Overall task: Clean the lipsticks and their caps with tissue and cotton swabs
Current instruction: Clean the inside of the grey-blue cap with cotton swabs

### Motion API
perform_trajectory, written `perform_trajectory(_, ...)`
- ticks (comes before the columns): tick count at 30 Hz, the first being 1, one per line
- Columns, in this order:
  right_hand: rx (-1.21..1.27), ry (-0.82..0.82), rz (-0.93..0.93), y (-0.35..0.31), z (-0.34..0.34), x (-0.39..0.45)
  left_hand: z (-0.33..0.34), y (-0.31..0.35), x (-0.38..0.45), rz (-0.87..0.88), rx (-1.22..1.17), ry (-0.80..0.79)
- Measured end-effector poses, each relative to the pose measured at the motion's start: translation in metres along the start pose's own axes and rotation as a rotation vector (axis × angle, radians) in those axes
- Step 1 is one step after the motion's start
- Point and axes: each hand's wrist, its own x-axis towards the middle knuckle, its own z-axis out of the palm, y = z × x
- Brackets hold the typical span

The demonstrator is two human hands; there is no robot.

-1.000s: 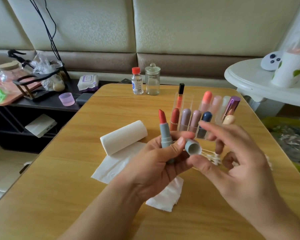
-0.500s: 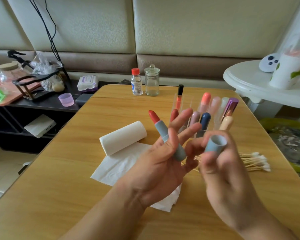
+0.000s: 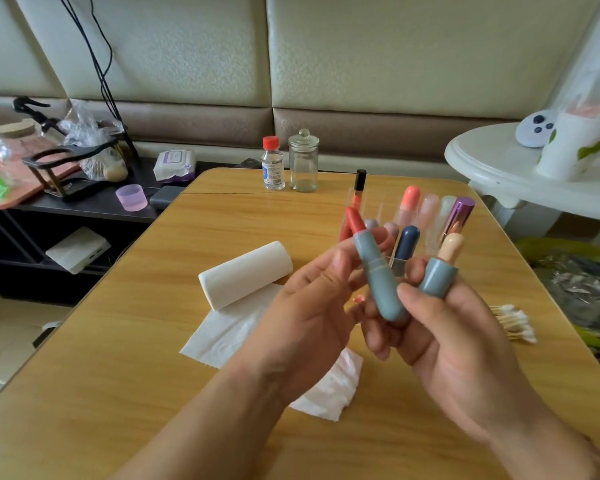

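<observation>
Both hands share the grip on the uncapped lipstick (image 3: 374, 271), raised above the table (image 3: 118, 358): left hand (image 3: 312, 313) fingers behind it, right hand (image 3: 447, 341) thumb on its base, also pinching the cap (image 3: 437, 277). Tissue (image 3: 229, 334) lies beneath; cotton swabs (image 3: 513, 322) right.

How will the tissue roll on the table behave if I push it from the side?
The tissue roll lies on its side, so it would probably roll. It looks soft and light. Its loose sheet lies flat under the hands and might drag along.
</observation>
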Motion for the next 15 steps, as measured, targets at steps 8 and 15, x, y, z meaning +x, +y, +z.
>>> perform_trajectory(8, 0.139, -0.051, 0.107, -0.0033, 0.0013, 0.0006, 0.0027, -0.0011, -0.0012, -0.008, -0.081, 0.005)
perform_trajectory(15, -0.041, 0.060, 0.018, 0.0005, 0.0031, 0.0011, 0.0025, -0.0054, -0.0015, 0.109, 0.037, 0.117)
